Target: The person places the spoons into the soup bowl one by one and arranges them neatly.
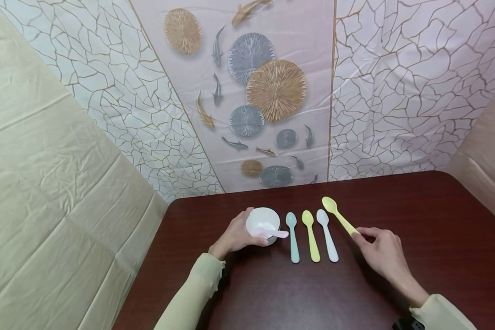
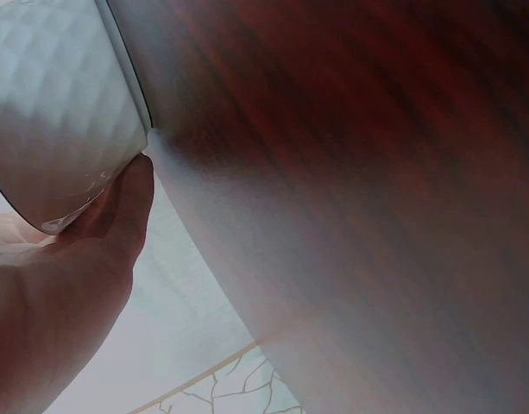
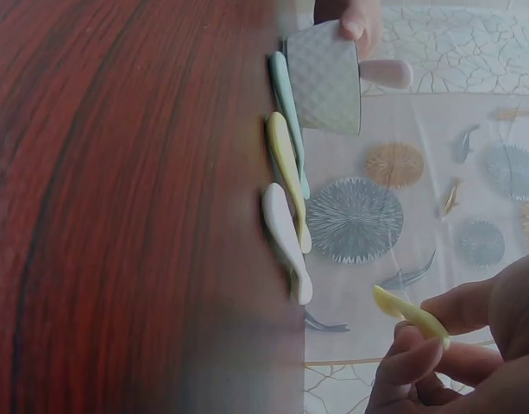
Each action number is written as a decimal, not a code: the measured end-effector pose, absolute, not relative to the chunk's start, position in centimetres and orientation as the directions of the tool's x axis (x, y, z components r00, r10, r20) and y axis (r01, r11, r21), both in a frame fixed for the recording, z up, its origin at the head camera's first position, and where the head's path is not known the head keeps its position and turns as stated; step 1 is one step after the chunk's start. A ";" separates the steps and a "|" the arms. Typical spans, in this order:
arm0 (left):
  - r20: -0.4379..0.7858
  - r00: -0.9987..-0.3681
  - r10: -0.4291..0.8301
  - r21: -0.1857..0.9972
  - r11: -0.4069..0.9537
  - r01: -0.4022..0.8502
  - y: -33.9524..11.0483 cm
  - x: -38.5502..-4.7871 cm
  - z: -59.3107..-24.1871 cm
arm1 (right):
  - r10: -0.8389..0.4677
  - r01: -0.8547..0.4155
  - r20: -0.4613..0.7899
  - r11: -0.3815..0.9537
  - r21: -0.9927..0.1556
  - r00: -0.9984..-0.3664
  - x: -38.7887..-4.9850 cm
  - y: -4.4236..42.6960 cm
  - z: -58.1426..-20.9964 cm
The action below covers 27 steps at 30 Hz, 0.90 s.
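Note:
My left hand [image 1: 236, 233] grips a small white bowl [image 1: 261, 212] with a diamond-patterned outer wall, thumb and fingers around its side. A pale pink spoon [image 1: 277, 233] leans in the bowl, its handle sticking out over the rim to the right. My right hand [image 1: 382, 253] pinches the handle end of a yellow spoon [image 1: 340, 217], which is raised above the table and points up and left. Between the hands lie a teal spoon [image 1: 293, 238], another yellow spoon [image 1: 312, 237] and a white spoon [image 1: 328, 237], side by side with their handles toward me.
The dark red-brown table [image 1: 272, 293] has rounded far corners. Behind it hangs a patterned cloth [image 1: 354, 114] with fish and round motifs. Beige padded fabric [image 1: 86, 220] stands along the left side, and more beige fabric [image 1: 486, 160] along the right.

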<state>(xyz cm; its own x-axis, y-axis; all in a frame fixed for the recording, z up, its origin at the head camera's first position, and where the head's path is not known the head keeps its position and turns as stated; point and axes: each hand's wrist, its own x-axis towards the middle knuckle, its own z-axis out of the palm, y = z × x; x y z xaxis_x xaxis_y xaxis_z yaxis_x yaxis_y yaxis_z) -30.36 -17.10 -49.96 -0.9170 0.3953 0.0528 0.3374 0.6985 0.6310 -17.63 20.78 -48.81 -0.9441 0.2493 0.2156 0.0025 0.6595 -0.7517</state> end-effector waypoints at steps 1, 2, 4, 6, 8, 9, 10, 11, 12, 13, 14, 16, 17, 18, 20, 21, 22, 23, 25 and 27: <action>0.052 -0.918 0.394 0.631 0.699 0.336 -17.1 -30.4 -50.0 | 0.250 -0.003 0.223 0.660 -0.751 -0.942 -17.6 20.7 -48.8; 0.050 -0.918 0.394 0.629 0.701 0.335 -17.1 -30.4 -50.0 | 0.251 -0.012 0.235 0.660 -0.751 -0.939 -17.6 20.7 -48.8; 0.049 -0.917 0.395 0.626 0.704 0.336 -17.1 -30.4 -50.0 | 0.259 -0.028 0.261 0.658 -0.753 -0.930 -17.6 20.6 -48.8; 0.048 -0.917 0.396 0.623 0.705 0.337 -17.1 -30.4 -50.0 | 0.275 -0.037 0.281 0.652 -0.758 -0.920 -17.4 20.5 -48.7; 0.049 -0.916 0.398 0.623 0.705 0.339 -17.1 -30.3 -50.0 | 0.284 -0.048 0.299 0.647 -0.761 -0.911 -17.4 20.5 -48.7; 0.051 -0.916 0.398 0.625 0.703 0.341 -17.1 -30.3 -49.9 | 0.288 -0.049 0.302 0.645 -0.762 -0.909 -17.4 20.4 -48.6; 0.051 -0.916 0.399 0.627 0.701 0.340 -17.1 -30.3 -49.9 | 0.290 -0.048 0.300 0.641 -0.766 -0.909 -17.4 20.4 -48.6; 0.052 -0.916 0.398 0.630 0.699 0.339 -17.1 -30.3 -49.9 | 0.291 -0.047 0.297 0.637 -0.769 -0.909 -17.4 20.4 -48.5; 0.052 -0.916 0.398 0.633 0.696 0.338 -17.1 -30.2 -49.8 | 0.291 -0.045 0.292 0.633 -0.773 -0.911 -17.4 20.3 -48.5; 0.052 -0.916 0.397 0.633 0.697 0.338 -17.2 -30.2 -49.8 | 0.291 -0.044 0.287 0.628 -0.777 -0.913 -17.4 20.3 -48.4; 0.051 -0.916 0.397 0.633 0.697 0.337 -17.2 -30.2 -49.8 | 0.291 -0.043 0.283 0.623 -0.781 -0.914 -17.4 20.2 -48.3; 0.048 -0.917 0.395 0.636 0.696 0.333 -17.1 -30.2 -49.8 | 0.289 -0.042 0.274 0.613 -0.789 -0.917 -17.4 20.1 -48.1; 0.048 -0.917 0.395 0.635 0.697 0.334 -17.1 -30.2 -49.8 | 0.287 -0.044 0.272 0.609 -0.792 -0.918 -17.4 20.1 -48.0; 0.049 -0.917 0.397 0.635 0.696 0.335 -17.1 -30.3 -49.8 | 0.285 -0.045 0.270 0.607 -0.794 -0.920 -17.4 20.0 -47.9; 0.051 -0.916 0.398 0.636 0.694 0.338 -17.1 -30.3 -49.8 | 0.278 -0.047 0.265 0.601 -0.798 -0.923 -17.4 19.9 -47.7; 0.053 -0.915 0.400 0.636 0.693 0.339 -17.1 -30.3 -49.9 | 0.275 -0.047 0.260 0.598 -0.800 -0.925 -17.4 19.8 -47.6; 0.054 -0.915 0.400 0.636 0.692 0.340 -17.1 -30.3 -49.9 | 0.271 -0.049 0.257 0.595 -0.802 -0.928 -17.4 19.7 -47.5; 0.055 -0.914 0.401 0.637 0.691 0.341 -17.1 -30.4 -49.9 | 0.266 -0.052 0.256 0.593 -0.804 -0.929 -17.4 19.6 -47.3; 0.055 -0.915 0.400 0.637 0.692 0.340 -17.1 -30.4 -50.0 | 0.255 -0.058 0.253 0.587 -0.807 -0.933 -17.4 19.5 -47.0; 0.054 -0.915 0.399 0.636 0.693 0.340 -17.1 -30.4 -50.0 | 0.243 -0.067 0.251 0.581 -0.811 -0.937 -17.4 19.4 -46.8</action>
<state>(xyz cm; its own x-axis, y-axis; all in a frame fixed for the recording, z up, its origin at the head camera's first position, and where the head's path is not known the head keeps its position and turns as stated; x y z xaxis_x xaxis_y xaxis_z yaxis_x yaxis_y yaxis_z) -30.40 -17.11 -50.01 -0.9153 0.3990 0.0544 0.3397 0.6926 0.6363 -17.38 19.44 -46.82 -0.9371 0.2427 0.2510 -0.0667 0.5813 -0.8110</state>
